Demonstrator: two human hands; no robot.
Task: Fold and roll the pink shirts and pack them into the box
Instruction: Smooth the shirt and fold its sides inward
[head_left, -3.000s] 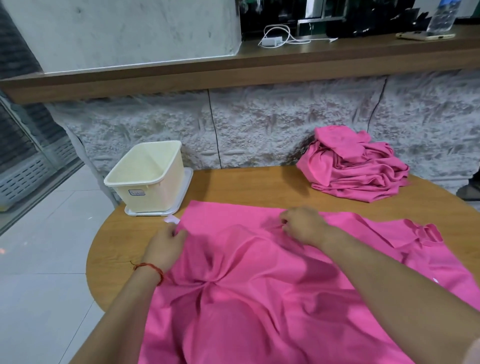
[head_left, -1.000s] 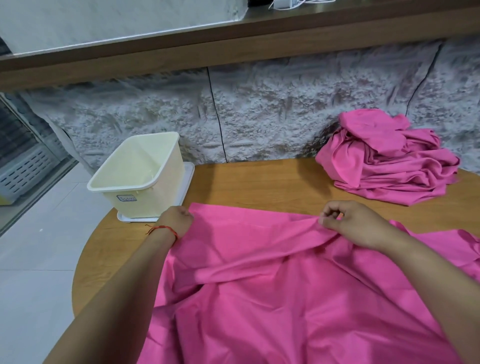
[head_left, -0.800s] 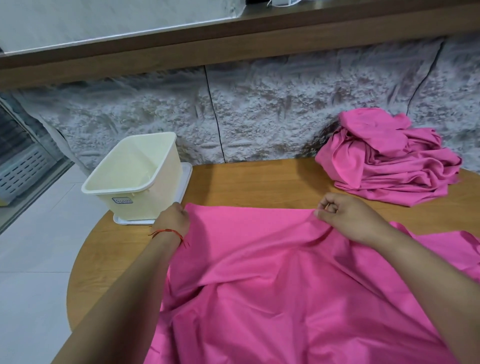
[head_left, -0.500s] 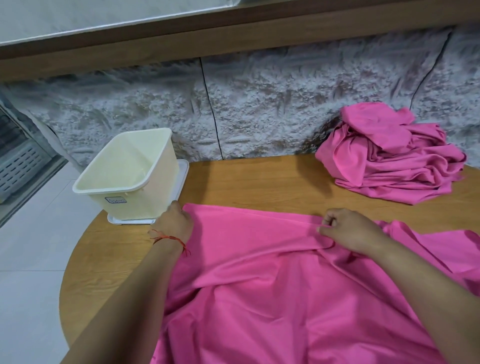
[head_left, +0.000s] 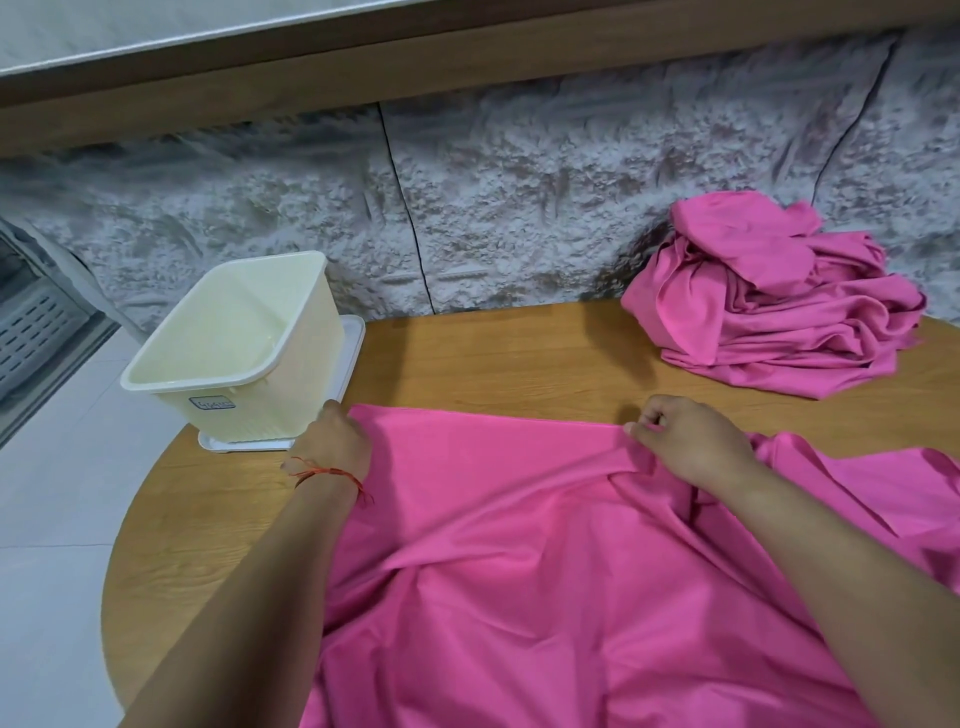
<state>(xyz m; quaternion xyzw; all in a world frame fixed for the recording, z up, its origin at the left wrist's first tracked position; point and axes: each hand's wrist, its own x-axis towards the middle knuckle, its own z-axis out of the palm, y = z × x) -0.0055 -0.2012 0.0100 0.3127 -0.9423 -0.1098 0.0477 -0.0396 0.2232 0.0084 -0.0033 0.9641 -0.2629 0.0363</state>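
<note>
A pink shirt (head_left: 519, 545) lies spread over the near part of the round wooden table (head_left: 493, 358), wrinkled toward me. My left hand (head_left: 332, 441) grips its far left corner, just in front of the cream plastic box (head_left: 244, 343). My right hand (head_left: 691, 441) pinches the far edge of the same shirt further right, and the hem runs taut between the two hands. The box stands open and empty on its white lid (head_left: 348, 343) at the table's left back. A heap of crumpled pink shirts (head_left: 774, 301) sits at the back right.
A rough grey stone wall (head_left: 519, 197) rises directly behind the table, with a wooden ledge (head_left: 467, 57) above it. The table's curved left edge drops to a pale tiled floor (head_left: 57, 519). Bare wood shows between the box and the heap.
Both hands have pulled the shirt's far edge flatter and lower onto the table, stretching it straight. The view has tilted down and closer.
</note>
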